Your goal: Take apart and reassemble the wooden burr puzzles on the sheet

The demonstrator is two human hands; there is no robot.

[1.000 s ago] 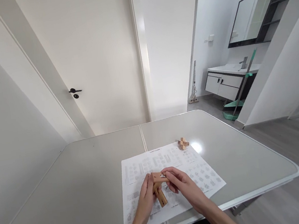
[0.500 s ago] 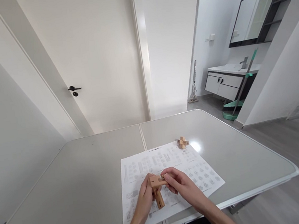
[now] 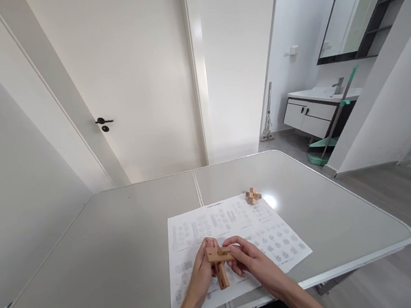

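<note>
Several notched wooden puzzle pieces (image 3: 222, 275) meet in a cross above the printed sheet. My left hand (image 3: 201, 264) is closed around them from the left, with the fingertips partly hidden behind the wood. A lighter crosswise piece (image 3: 213, 256) lies on top, a notch at its middle. My right hand (image 3: 255, 260) pinches the right end of this piece between thumb and fingers. Under both hands is the white instruction sheet (image 3: 235, 228), covered in small grey diagrams. An assembled wooden burr puzzle (image 3: 253, 196) sits at the sheet's far right corner.
The grey folding table (image 3: 134, 247) has a seam down its middle and a rounded front right corner. A white door (image 3: 140, 81) stands beyond it. To the right are a washbasin cabinet (image 3: 310, 115), a mop (image 3: 269, 113) and a green dustpan (image 3: 317, 159).
The crosswise piece now sits lower over the upright one, whose top end shows above it. My right hand has shifted slightly, and the view has moved a little.
</note>
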